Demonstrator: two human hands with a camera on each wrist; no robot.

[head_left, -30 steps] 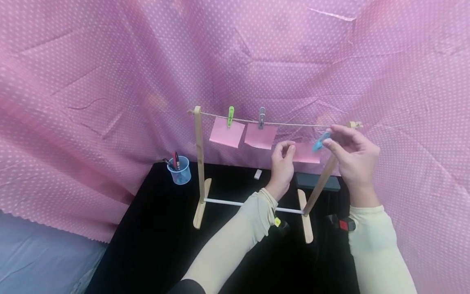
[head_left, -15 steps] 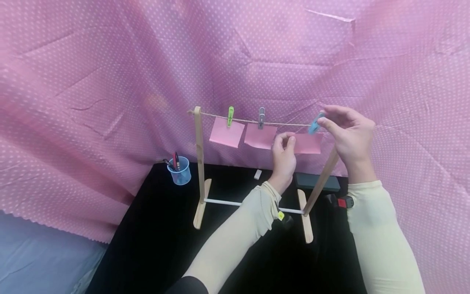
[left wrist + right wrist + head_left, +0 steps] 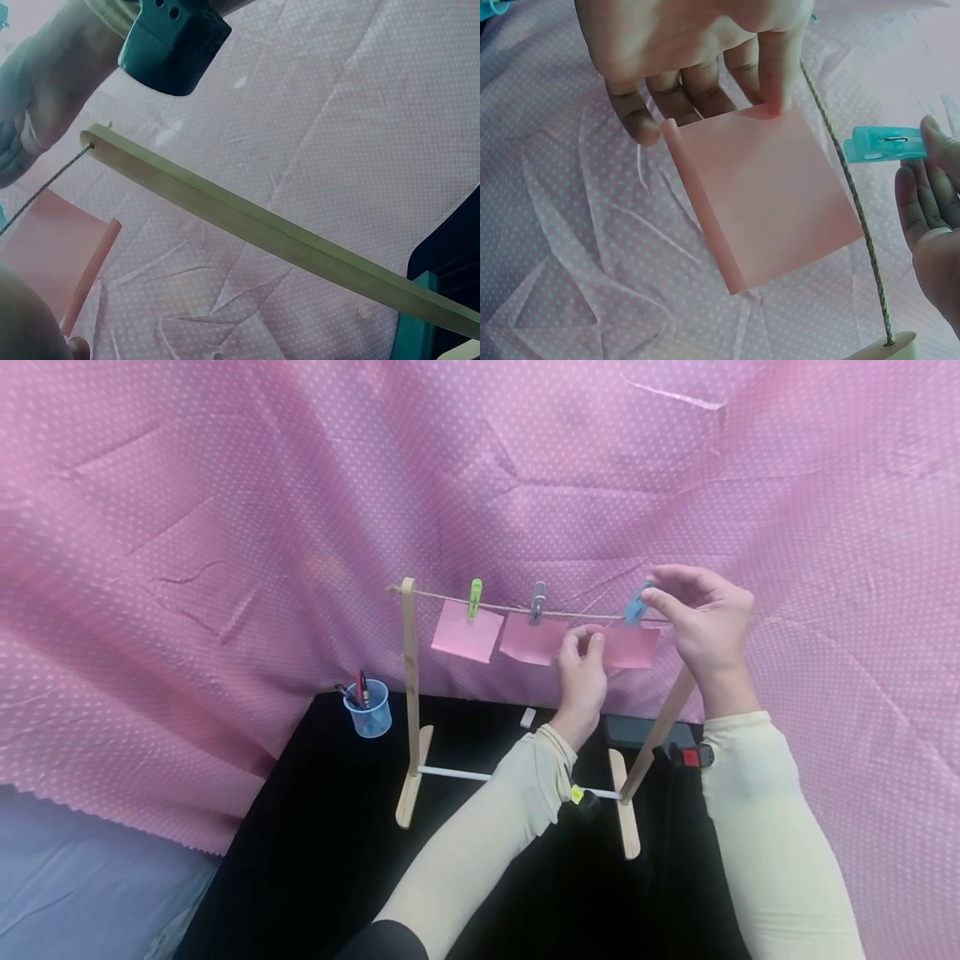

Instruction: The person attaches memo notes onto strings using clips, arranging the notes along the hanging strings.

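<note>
My left hand (image 3: 581, 681) pinches the left edge of a pink paper note (image 3: 632, 649), which is held at the rope (image 3: 570, 614) on the right. In the right wrist view the note (image 3: 772, 195) has one folded edge, and a corner lies against the rope. My right hand (image 3: 712, 631) pinches a blue clothespin (image 3: 637, 607) by its handles. The clothespin's tip (image 3: 859, 144) meets the rope in the right wrist view; whether it clamps cannot be told. Two more pink notes hang from the rope, under a green clothespin (image 3: 475, 600) and a grey clothespin (image 3: 537, 602).
A wooden frame with a left post (image 3: 411, 677) and right post (image 3: 660, 735) carries the rope, joined below by a white rod (image 3: 453, 773). A blue cup of pens (image 3: 369, 714), a white block (image 3: 528, 717) and a dark box (image 3: 626, 732) sit on the black table (image 3: 315, 860).
Both hands have risen, bringing the note up to rope height. The blue clothespin has moved up and left, to the rope. The two other notes hang as before.
</note>
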